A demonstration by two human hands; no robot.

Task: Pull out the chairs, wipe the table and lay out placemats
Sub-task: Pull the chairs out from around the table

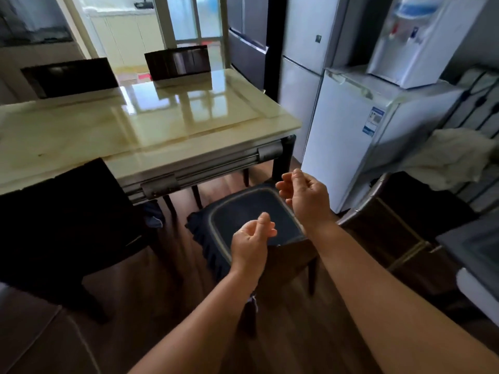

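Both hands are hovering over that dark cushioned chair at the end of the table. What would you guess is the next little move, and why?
Probably turning to the dark chair on the left side and gripping its back to pull it out. The cushioned chair already stands clear of the table, while that one sits close against the table's edge. The left hand and right hand hold nothing.

Glossy cream table (151, 125) bare; cushioned chair (243, 211) pulled out at end; dark chair (67, 211) alongside.

Both forearms are bare to the frame edge, with no sleeves, the left hand (252, 238) and right hand (303, 190) ungloved.
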